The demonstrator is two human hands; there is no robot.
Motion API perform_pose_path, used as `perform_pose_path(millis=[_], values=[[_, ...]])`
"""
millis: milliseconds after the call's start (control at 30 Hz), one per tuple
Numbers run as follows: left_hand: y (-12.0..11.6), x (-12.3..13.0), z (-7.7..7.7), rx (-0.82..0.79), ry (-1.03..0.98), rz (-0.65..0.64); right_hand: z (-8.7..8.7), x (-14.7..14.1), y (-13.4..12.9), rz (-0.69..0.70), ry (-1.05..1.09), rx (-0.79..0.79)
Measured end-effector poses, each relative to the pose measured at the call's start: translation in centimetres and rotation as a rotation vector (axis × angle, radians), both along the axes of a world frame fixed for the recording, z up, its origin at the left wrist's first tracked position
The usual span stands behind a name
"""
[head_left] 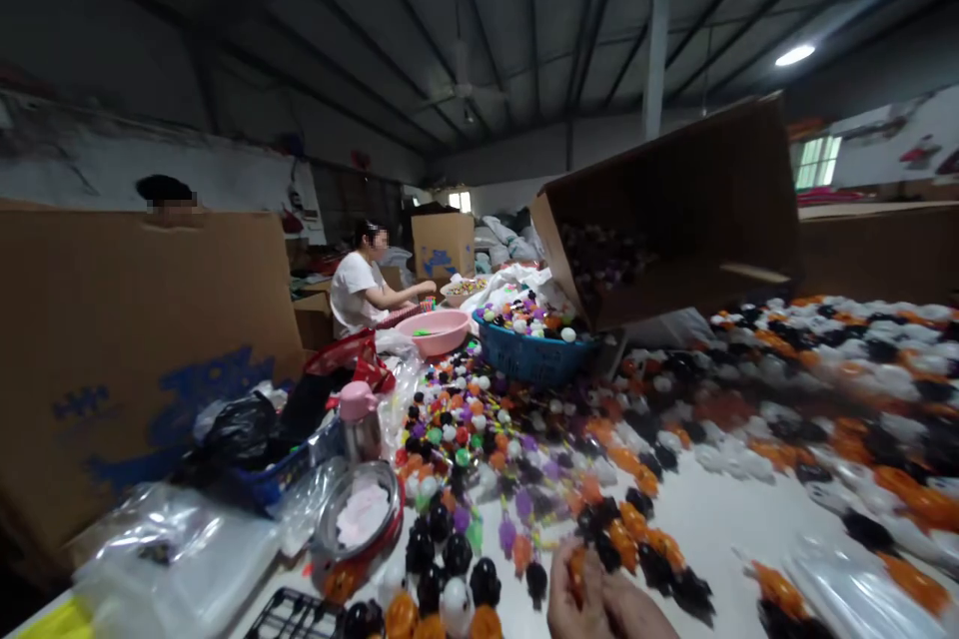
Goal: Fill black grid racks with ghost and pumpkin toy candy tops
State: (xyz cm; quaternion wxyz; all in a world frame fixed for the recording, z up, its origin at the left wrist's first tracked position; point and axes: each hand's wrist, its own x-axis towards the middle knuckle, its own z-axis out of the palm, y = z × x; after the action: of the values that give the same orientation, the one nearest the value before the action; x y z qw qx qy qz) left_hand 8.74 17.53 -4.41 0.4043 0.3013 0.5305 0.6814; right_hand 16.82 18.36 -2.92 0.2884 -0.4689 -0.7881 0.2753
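Note:
At the bottom edge, my left hand (563,604) is closed, with a small orange plastic piece (576,564) between its fingers. My right hand (635,607) meets it from the right. Its fingers are closed and partly hidden, and what they grip cannot be made out. Just beyond the hands lie orange and black plastic figures (633,525) in a loose row. Left of them sit black figures (457,553), a white figure (456,603) and orange figures (403,611). Small purple, green and orange pieces (516,509) with thin yellow parts spread across the white table (711,509).
A tipped cardboard box (674,220) and a blue basket (531,354) of pieces stand behind the pile. Clear plastic bags (861,584) lie right; a pink-lidded bottle (361,424) and round container (360,509) stand left. A person (360,285) sits by a pink basin (435,329).

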Motion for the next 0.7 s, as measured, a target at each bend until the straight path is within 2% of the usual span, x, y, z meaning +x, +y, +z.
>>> perform_pose_path(millis=[100, 167, 267, 367, 500, 600, 700], values=[[-1.9, -0.6, 1.6, -0.058, 0.1, -0.128, 0.9, 0.7, -1.7, -0.043, -0.099, -0.05], [-2.5, -0.9, 2.8, -0.057, 0.108, -0.153, 2.0, 1.5, -2.5, -0.136, -0.118, -0.054], [-2.1, -0.6, 3.6, -0.04, -0.008, -0.264, 3.3, 4.0, -3.4, -0.376, -0.001, 0.011], [-1.7, 0.6, 3.3, -0.079, -0.059, -0.335, 4.6, 6.7, -5.3, -0.47, 0.181, -0.056], [-2.5, 1.4, 3.2, -0.106, -0.047, -0.433, 6.4, 8.4, -8.2, -0.436, 0.299, -0.107], [-3.2, 1.5, 3.3, -0.1, -0.007, -0.507, 7.3, 8.5, -9.4, -0.365, 0.224, -0.055], [-3.4, 1.6, 3.4, -0.093, 0.035, -0.553, 7.4, 8.7, -9.8, -0.325, 0.122, -0.006]])
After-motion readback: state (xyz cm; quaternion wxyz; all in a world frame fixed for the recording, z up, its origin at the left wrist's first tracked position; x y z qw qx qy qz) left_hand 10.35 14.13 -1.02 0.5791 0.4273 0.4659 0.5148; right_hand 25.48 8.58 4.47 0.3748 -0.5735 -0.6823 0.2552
